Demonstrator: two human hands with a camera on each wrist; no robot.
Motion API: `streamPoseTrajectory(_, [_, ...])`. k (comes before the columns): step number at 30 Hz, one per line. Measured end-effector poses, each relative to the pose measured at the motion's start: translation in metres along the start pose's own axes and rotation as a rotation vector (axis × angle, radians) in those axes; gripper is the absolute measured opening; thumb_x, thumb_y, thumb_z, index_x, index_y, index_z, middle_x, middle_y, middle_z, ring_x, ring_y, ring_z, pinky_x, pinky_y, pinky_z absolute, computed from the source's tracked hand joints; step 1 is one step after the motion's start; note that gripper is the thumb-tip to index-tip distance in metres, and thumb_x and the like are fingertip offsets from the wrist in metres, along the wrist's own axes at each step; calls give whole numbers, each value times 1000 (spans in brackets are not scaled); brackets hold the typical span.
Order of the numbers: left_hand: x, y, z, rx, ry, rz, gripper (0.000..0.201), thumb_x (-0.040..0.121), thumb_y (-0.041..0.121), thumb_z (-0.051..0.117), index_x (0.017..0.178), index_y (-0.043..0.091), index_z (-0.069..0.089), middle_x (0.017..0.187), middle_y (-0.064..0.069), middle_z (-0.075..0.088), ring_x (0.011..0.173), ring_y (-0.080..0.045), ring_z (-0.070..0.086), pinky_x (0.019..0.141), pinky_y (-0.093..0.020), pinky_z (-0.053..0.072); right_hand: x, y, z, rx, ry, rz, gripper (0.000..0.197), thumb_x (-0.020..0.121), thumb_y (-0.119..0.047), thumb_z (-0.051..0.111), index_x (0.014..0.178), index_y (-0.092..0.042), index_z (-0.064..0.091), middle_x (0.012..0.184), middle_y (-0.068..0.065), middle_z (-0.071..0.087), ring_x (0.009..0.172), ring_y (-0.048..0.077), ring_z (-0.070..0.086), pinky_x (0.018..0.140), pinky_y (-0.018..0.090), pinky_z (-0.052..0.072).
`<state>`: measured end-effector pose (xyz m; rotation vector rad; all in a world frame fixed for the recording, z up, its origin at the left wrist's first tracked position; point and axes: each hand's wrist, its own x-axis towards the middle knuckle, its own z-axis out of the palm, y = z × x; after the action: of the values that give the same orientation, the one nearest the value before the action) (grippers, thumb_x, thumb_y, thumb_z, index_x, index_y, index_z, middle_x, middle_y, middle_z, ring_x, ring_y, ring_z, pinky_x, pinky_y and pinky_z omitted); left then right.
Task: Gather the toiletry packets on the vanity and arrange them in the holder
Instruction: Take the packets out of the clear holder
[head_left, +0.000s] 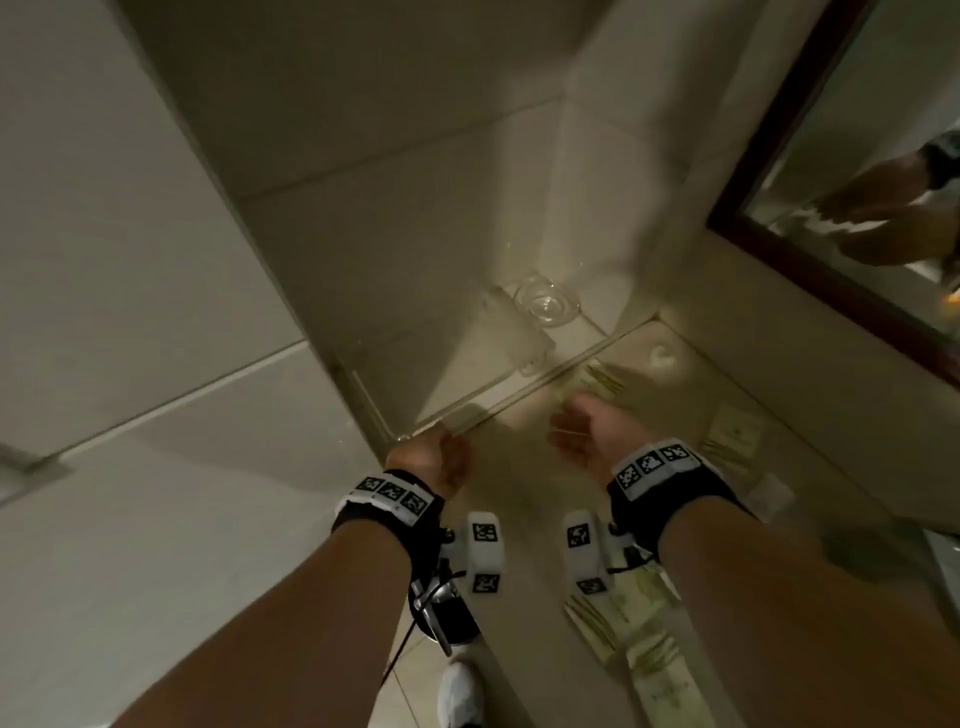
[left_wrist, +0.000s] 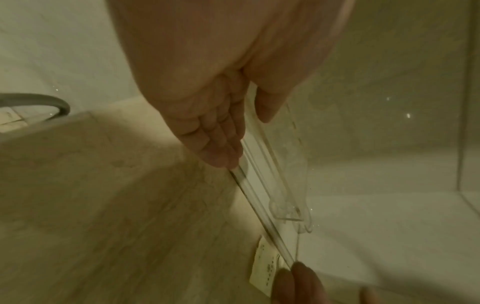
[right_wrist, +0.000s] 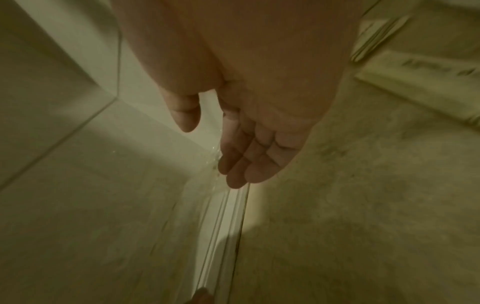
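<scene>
Head view: both hands sit at the clear holder (head_left: 467, 358), left hand (head_left: 434, 457) pinching its near rim, right hand (head_left: 589, 434) relaxed and empty, nearer the packets (head_left: 732, 431) lying rightward of the holder.

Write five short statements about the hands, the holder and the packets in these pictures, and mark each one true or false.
1. The left hand pinches the front edge of the clear holder. True.
2. The right hand holds a packet. False: it holds nothing; its straight fingers reach the holder's edge.
3. Several packets lie on the vanity, outside the holder. True.
4. The mirror has a white frame. False: its frame is dark.
5. A clear glass dish stands beyond the hands, near the wall corner. True.
</scene>
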<state>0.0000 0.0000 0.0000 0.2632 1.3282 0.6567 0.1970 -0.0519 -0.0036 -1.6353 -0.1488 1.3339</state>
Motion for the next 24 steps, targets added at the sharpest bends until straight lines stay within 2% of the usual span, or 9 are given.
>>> streamPoseTrajectory(3, [16, -3, 1, 16, -37, -13, 18, 100, 20, 52, 91, 6, 58, 93, -13, 67, 81, -27, 63, 86, -40, 52, 15, 1, 17, 1, -22, 37, 20, 98, -29, 55, 92, -12, 62, 80, 5, 68, 69, 23, 64, 67, 33, 49])
streamPoseTrajectory(5, [24, -5, 1, 24, -45, -11, 18, 101, 20, 51, 94, 5, 59, 94, -13, 67, 83, -27, 64, 96, -43, 50, 24, 6, 25, -24, -41, 41, 18, 97, -28, 57, 93, -11, 62, 80, 6, 68, 68, 22, 65, 64, 31, 49])
streamPoseTrajectory(7, [33, -5, 1, 2, -36, -13, 19, 102, 20, 48, 100, 4, 59, 97, -12, 66, 87, -27, 64, 91, -43, 51, 32, 6, 32, -37, -42, 46, 16, 96, -26, 59, 94, -10, 62, 81, 7, 68, 68, 23, 66, 63, 31, 50])
streamPoseTrajectory(9, [41, -3, 0, -12, -32, -23, 19, 103, 18, 46, 97, 6, 60, 98, -10, 66, 83, -23, 62, 83, -38, 51, 38, 4, 38, -59, -40, 46, 15, 95, -24, 60, 95, -9, 62, 83, 8, 68, 70, 25, 67, 63, 32, 52])
streamPoseTrajectory(13, [51, -1, 2, -74, -18, -19, 21, 103, 16, 42, 116, 7, 56, 103, -10, 66, 87, -23, 63, 83, -39, 51, 50, 2, 47, -93, -31, 65, 14, 93, -22, 63, 91, -9, 63, 81, 9, 69, 68, 25, 66, 65, 34, 53])
streamPoseTrajectory(16, [53, -1, 5, -125, -5, -16, 22, 103, 13, 44, 121, 5, 53, 107, -12, 69, 96, -28, 67, 89, -45, 54, 60, 1, 50, -108, 5, 72, 15, 91, -20, 65, 96, -6, 65, 81, 10, 70, 67, 25, 66, 64, 34, 57])
streamPoseTrajectory(19, [54, -2, 9, -186, 21, 3, 21, 101, 10, 46, 119, 2, 53, 111, -18, 70, 86, -30, 70, 76, -43, 58, 65, 0, 52, -132, 3, 76, 15, 91, -21, 65, 97, -7, 65, 81, 9, 69, 65, 24, 66, 64, 33, 56])
streamPoseTrajectory(21, [53, -4, 13, -246, 46, 10, 17, 100, 6, 47, 114, 1, 55, 109, -20, 71, 78, -30, 70, 70, -41, 60, 66, -1, 53, -149, -2, 74, 17, 92, -22, 64, 98, -7, 65, 81, 9, 70, 66, 25, 66, 69, 36, 58])
streamPoseTrajectory(24, [52, -5, 23, -311, 69, 13, 13, 99, 2, 46, 92, 1, 57, 83, -17, 73, 72, -30, 67, 71, -42, 58, 69, -3, 56, -177, -32, 76, 16, 94, -23, 61, 93, -8, 64, 74, 6, 68, 64, 25, 64, 75, 38, 55])
